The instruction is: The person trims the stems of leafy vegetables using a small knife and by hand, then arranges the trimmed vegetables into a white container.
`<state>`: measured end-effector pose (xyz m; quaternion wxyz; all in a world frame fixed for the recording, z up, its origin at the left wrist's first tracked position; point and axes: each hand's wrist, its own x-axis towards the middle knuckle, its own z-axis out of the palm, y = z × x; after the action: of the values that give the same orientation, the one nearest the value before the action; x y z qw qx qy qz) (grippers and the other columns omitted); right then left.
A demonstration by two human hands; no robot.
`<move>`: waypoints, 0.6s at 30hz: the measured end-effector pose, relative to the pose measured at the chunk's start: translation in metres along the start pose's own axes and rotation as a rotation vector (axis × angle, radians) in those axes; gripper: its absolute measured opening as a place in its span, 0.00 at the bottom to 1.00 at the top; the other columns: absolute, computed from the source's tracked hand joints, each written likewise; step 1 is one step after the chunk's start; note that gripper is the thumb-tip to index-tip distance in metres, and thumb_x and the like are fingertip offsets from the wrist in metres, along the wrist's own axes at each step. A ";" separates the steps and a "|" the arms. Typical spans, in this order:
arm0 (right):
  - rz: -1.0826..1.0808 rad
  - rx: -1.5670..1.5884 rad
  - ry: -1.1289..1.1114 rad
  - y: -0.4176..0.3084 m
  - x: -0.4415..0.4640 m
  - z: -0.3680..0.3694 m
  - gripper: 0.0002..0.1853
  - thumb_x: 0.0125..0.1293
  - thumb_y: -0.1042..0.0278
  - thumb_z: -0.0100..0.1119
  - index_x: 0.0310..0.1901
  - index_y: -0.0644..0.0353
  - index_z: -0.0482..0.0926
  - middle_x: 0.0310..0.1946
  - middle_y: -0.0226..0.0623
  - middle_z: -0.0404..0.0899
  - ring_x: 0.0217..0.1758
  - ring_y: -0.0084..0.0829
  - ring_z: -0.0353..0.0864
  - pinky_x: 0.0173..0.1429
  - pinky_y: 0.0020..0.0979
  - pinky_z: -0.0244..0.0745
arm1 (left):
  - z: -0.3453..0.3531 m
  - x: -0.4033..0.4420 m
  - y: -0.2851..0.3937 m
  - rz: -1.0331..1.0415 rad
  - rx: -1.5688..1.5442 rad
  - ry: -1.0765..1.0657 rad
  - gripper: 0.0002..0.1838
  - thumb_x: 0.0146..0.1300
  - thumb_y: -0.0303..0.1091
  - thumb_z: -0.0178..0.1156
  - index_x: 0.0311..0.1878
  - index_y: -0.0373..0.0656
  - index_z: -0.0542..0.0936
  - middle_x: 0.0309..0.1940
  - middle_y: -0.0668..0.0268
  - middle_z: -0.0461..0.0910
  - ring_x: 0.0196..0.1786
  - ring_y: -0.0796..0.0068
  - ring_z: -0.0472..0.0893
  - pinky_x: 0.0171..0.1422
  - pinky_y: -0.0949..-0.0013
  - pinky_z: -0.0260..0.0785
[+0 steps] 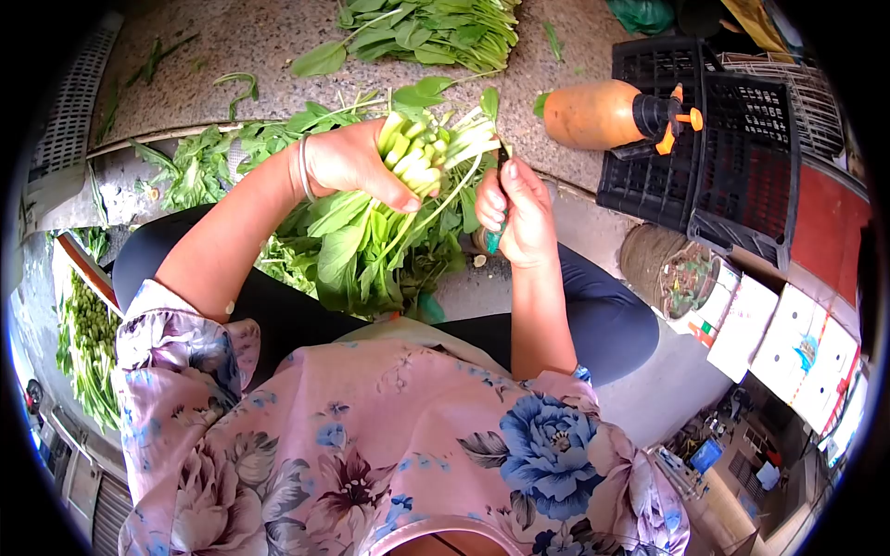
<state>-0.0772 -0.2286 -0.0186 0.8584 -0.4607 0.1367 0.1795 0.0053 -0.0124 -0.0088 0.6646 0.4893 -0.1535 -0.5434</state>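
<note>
My left hand (357, 167) is closed around a bunch of leafy greens (413, 153), its pale cut stems pointing up and right and its leaves hanging down over my lap. To the right of the stem ends, my right hand (519, 208) grips a small knife (502, 156) with a green handle, its dark blade upward beside the stems. Part of the blade is hidden by the stems and fingers. Loose leaves (297, 246) lie below and around the bunch. At the back of the speckled stone surface lies a pile of greens (431, 32).
An orange spray bottle (593, 114) lies on its side at the right of the stone surface. Beyond it stand black plastic crates (700, 148). A twine roll (654, 264) and white boxes (802, 357) are lower right. More greens (88, 343) sit at the left.
</note>
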 end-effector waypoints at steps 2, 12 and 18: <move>-0.031 -0.092 0.006 0.000 0.000 0.008 0.09 0.69 0.64 0.42 0.44 0.59 0.68 0.19 0.28 0.60 0.18 0.18 0.57 0.19 0.17 0.54 | -0.001 0.002 -0.001 0.023 0.002 0.000 0.18 0.38 0.27 0.70 0.35 0.40 0.75 0.33 0.68 0.76 0.34 0.80 0.73 0.38 0.77 0.67; -0.045 -0.057 -0.098 0.001 -0.002 0.010 0.17 0.67 0.59 0.46 0.51 0.62 0.66 0.17 0.27 0.61 0.16 0.17 0.57 0.19 0.17 0.53 | -0.003 0.001 -0.002 0.036 -0.045 -0.063 0.22 0.38 0.23 0.69 0.42 0.40 0.76 0.36 0.68 0.78 0.39 0.78 0.76 0.46 0.74 0.69; -0.076 -0.083 -0.130 0.003 0.000 0.010 0.19 0.66 0.59 0.47 0.54 0.62 0.65 0.17 0.27 0.61 0.17 0.17 0.58 0.20 0.17 0.54 | -0.003 -0.001 0.001 0.025 -0.121 -0.105 0.22 0.38 0.23 0.68 0.41 0.39 0.76 0.36 0.66 0.79 0.40 0.76 0.77 0.46 0.73 0.70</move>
<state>-0.0773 -0.2185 -0.0150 0.8517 -0.4882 0.0556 0.1819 0.0073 -0.0100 -0.0087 0.6906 0.4171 -0.1612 -0.5684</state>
